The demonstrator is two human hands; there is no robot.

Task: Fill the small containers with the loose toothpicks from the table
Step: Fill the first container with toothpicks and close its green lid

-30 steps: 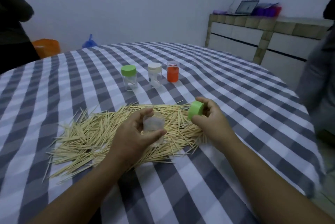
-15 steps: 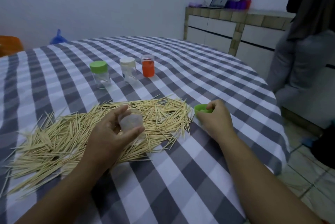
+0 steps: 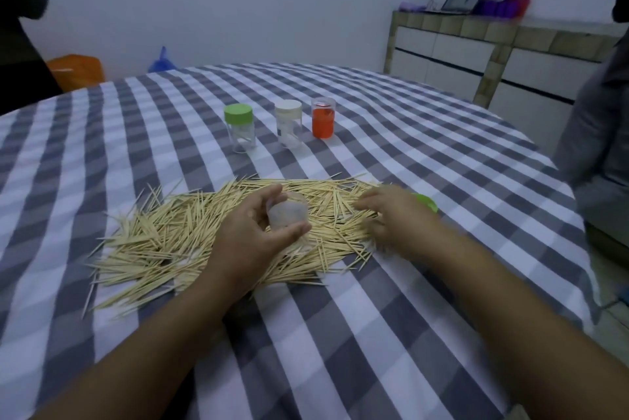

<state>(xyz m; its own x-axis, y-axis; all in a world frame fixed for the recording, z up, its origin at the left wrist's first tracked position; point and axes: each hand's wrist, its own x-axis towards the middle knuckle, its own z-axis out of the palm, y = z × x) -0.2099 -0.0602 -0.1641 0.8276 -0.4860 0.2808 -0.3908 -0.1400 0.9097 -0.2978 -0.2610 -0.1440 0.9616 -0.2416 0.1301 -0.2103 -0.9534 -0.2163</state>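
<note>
Pale wooden toothpicks [image 3: 190, 235] lie in a wide loose heap across the grey-and-white checked tablecloth [image 3: 340, 334], near the front edge. Left hand [image 3: 248, 235] grips a small clear container [image 3: 287, 217], lid off, thumb and fingers curled round its wall; it's held tilted just above the middle of the heap. Right hand [image 3: 394, 215] is over the heap's right end, fingers spread and fairly straight, reaching toward the picks; blurred, so can't tell if fingertips touch any yet. Green lid [image 3: 425, 203] sits on the cloth just beside that hand, partly hidden by it.

Behind the heap, well apart from it, 3 more containers stand upright: green-lidded jar [image 3: 239, 128], white-lidded jar [image 3: 288, 123], orange container [image 3: 323, 117].

Handling, as a guess: picks are v. light, stiff, thin, sharp-ended, and lie crossed every which way. They'll likely slide on each other and splay if pinched at the tips. Best to gather a small bunch, align it, pinch round the mid-length w/ thumb + 2 fingers, then feed it end-first into the mouth. Container looks like light smooth plastic, prob. slippery; hold round the wall, as now, mouth angled toward the right hand. Too big a bunch may jam at the rim or snap.
</note>
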